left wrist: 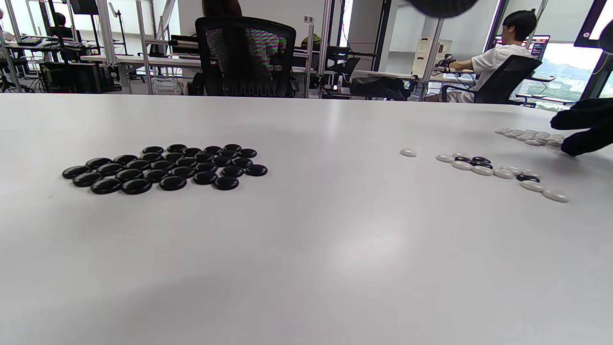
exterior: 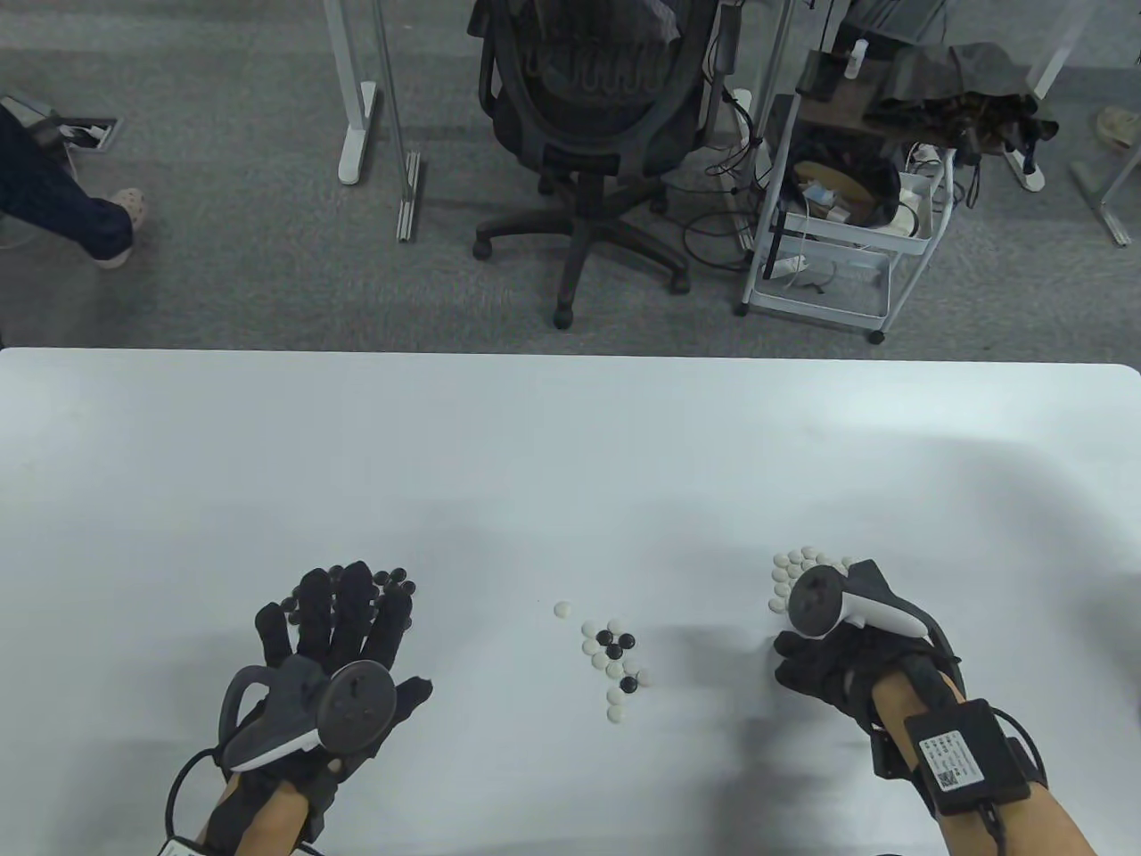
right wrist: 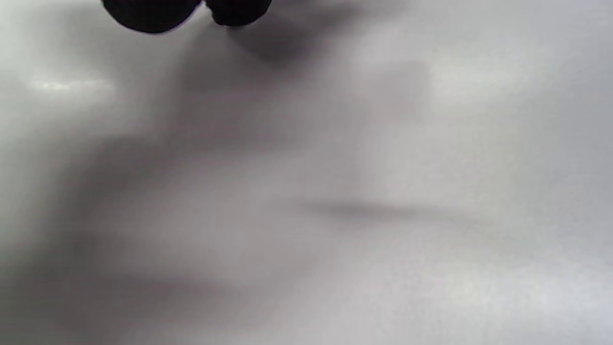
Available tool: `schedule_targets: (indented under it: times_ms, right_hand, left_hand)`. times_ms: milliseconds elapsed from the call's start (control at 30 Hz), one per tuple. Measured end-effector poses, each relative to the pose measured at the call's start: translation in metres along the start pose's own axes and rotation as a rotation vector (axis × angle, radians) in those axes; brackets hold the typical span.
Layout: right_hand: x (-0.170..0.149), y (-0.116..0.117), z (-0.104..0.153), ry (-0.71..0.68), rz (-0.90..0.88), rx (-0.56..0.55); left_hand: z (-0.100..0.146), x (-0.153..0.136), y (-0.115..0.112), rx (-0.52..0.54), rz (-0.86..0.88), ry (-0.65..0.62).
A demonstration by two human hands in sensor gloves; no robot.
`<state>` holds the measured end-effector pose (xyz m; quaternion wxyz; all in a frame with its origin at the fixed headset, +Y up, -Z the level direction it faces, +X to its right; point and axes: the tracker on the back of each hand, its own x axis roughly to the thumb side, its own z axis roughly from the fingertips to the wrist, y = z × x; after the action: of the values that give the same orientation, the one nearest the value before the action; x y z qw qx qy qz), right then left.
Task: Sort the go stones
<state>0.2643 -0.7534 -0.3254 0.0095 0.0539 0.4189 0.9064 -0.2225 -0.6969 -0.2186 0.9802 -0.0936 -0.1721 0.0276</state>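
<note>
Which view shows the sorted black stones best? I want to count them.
The left wrist view: the black pile lies unobstructed, each stone distinct. In the table view the left hand covers most of that pile. The right wrist view shows only blurred table and fingertips.

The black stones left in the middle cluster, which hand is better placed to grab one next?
Left. The left hand lies spread beside the black pile, where they belong; the right hand sits by the white pile.

Black-gloved hands (exterior: 343, 642), grey-and-white trackers (exterior: 307, 704), a labelled black wrist box (exterior: 967, 753), bare forearms.
</note>
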Motion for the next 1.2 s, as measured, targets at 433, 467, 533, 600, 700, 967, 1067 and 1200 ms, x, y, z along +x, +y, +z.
schedule_targets:
  times_ms: [433,467,533,600,700,967,1067,1200]
  right_hand:
    - [0.007,-0.026,-0.010,-0.015,-0.105,-0.028]
    - [0.013,-0.032,-0.005,-0.053,-0.129,-0.051]
    - [0.026,-0.038,0.004,-0.105,-0.135,-0.062]
    - [0.043,-0.040,0.012,-0.156,-0.094,-0.054]
    - [0.079,-0.031,0.022,-0.251,0.008,0.001]
    - [0.158,0.011,0.029,-0.419,0.226,0.101]
    - [0.173,0.023,0.025,-0.448,0.268,0.107]
    - [0.176,0.029,0.017,-0.439,0.268,0.120]
  left_hand:
    - [-0.001,-0.001,0.000,-0.007,0.004,0.006]
    - [-0.001,-0.002,0.000,-0.005,0.005,0.006]
    - [0.000,-0.002,0.001,-0.001,0.006,0.005]
    - [-0.001,-0.002,0.001,0.000,0.006,0.004]
    - [-0.001,-0.002,0.001,-0.004,0.003,0.004]
    - [0.000,-0.002,0.001,0.006,0.004,0.002]
    - [0.000,-0.002,0.000,0.014,0.006,0.001]
    - [0.001,-0.002,0.000,0.016,0.008,0.001]
